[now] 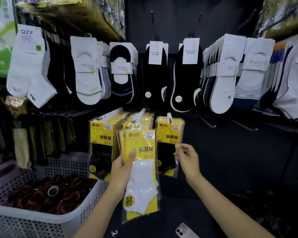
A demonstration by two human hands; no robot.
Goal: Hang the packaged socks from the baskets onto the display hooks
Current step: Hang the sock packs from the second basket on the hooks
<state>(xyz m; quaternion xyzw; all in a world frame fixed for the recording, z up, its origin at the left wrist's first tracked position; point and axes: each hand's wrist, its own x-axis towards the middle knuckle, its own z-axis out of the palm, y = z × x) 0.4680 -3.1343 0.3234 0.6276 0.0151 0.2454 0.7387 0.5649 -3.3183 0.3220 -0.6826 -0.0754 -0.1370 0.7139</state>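
My left hand point(123, 166) grips a small stack of yellow sock packs point(141, 170) with white socks inside, thumb across the front. Their white plastic hangers point(135, 126) point up, just below the middle display hook point(139, 115). My right hand point(186, 156) hovers to the right of the stack with loosely curled fingers, holding nothing, in front of the yellow packs of black socks point(169, 143) on the right hook point(169, 117). More yellow packs point(101, 145) fill the left hook point(108, 114).
A white perforated basket point(41, 220) with dark rolled items stands at lower left. Rows of white and black socks point(155, 74) hang above. Bare hooks point(244, 127) jut out at right. A phone point(185, 231) and a loose hanger point(114, 233) lie on the dark floor.
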